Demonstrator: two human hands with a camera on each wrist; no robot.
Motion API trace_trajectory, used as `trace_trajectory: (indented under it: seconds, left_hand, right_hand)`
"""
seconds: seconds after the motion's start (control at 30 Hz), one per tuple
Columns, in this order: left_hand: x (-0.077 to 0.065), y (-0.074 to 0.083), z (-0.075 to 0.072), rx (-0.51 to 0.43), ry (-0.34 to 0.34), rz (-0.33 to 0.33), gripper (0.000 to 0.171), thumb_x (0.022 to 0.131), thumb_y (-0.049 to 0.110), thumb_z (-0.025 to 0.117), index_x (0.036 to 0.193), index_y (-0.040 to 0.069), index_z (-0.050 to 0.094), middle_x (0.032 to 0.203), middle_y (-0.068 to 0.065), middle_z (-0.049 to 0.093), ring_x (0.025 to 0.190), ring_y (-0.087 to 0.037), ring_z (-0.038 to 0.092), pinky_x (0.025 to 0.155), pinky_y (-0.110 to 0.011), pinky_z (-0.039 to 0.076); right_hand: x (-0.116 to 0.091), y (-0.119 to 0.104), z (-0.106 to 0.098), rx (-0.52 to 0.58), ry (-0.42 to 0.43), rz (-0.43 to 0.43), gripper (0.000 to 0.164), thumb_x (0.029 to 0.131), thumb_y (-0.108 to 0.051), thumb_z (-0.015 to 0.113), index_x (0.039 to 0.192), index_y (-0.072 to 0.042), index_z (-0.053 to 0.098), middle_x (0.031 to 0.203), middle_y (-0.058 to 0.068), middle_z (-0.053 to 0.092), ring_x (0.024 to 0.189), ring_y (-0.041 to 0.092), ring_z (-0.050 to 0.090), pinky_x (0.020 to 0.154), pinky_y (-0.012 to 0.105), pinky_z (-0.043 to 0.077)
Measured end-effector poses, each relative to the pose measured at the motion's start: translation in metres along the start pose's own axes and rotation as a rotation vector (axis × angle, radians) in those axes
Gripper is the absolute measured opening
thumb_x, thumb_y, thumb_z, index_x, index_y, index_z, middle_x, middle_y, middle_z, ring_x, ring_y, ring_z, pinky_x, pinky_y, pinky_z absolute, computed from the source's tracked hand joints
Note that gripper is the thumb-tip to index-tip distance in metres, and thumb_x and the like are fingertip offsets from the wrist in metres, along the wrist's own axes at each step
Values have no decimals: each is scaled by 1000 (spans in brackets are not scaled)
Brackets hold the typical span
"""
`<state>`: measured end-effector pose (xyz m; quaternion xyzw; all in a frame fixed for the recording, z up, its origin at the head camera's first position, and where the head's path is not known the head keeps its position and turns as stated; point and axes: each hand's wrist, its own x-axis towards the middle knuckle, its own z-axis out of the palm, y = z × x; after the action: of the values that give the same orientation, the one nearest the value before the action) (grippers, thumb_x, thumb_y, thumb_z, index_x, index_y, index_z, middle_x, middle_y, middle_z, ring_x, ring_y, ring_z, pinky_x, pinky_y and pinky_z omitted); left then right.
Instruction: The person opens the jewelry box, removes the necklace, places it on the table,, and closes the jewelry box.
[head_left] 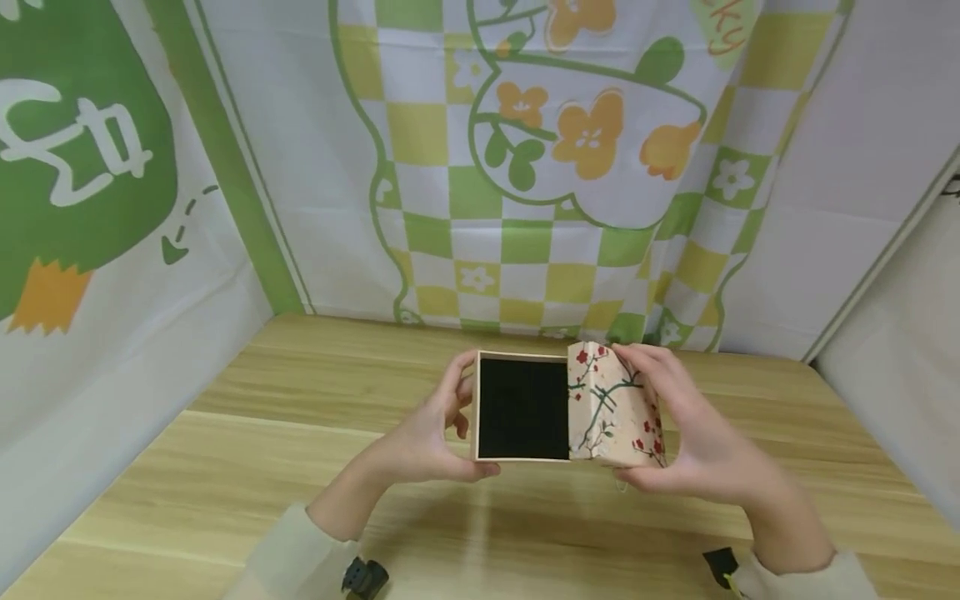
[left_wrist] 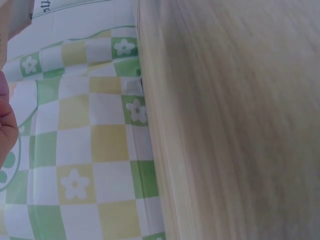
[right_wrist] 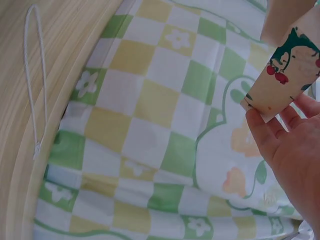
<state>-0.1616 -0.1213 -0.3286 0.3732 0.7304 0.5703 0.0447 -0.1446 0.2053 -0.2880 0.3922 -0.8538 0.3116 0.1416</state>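
In the head view, a small cream box [head_left: 477, 408] with a black inside [head_left: 523, 410] is held up over the table. A cream floral cover [head_left: 613, 408] with red blossoms and dark green branches adjoins its right side. Whether this is a lid or a sleeve I cannot tell. My left hand [head_left: 431, 433] grips the box's left end, thumb at the near edge. Around the cover, my right hand [head_left: 701, 425] has its thumb near and fingers far. The right wrist view shows that hand's fingers [right_wrist: 265, 135] on the printed cover [right_wrist: 285, 75].
A wooden table [head_left: 300, 467] lies below, its far edge against a checked green and yellow cloth [head_left: 480, 208]. White printed cloth [head_left: 225, 242] hangs at the left. A knotted white cord loop [right_wrist: 37, 146] appears in the right wrist view. Dark devices [head_left: 365, 577] sit near both cuffs.
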Motion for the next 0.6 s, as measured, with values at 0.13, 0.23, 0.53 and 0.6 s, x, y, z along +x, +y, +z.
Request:
trace_trajectory:
  seconds: [0.13, 0.23, 0.53, 0.6]
  left_hand:
    - [-1, 1, 1, 6, -1, 0, 110, 68, 0, 85, 150, 18, 13, 123, -9, 61, 98, -11, 55, 70, -35, 43]
    - [-1, 1, 3, -2, -6, -13, 112, 67, 0, 85, 150, 21, 14, 128, -8, 61, 101, -12, 55, 71, -32, 43]
    - [0, 0, 9, 27, -27, 8, 110, 66, 2, 85, 150, 22, 16, 135, -7, 58, 107, -13, 53, 71, -31, 44]
    - [2, -1, 11, 29, -33, 11, 110, 65, 2, 85, 150, 23, 17, 135, -5, 59, 108, -13, 54, 71, -33, 45]
  right_hand:
    - [6, -9, 4, -15, -10, -14, 121, 56, -16, 95, 156, -13, 26, 151, 3, 31, 130, 11, 35, 95, 21, 46]
    - [9, -16, 8, -31, -17, -21, 122, 57, -20, 95, 156, -15, 26, 152, 3, 30, 133, 13, 34, 96, 22, 46]
    - [17, -31, 17, -131, -21, -27, 120, 59, -28, 92, 157, -19, 25, 151, 2, 32, 138, 20, 32, 95, 39, 52]
    - [15, -32, 19, -150, -18, -29, 119, 59, -31, 92, 157, -19, 25, 152, 3, 33, 137, 20, 34, 94, 38, 52]
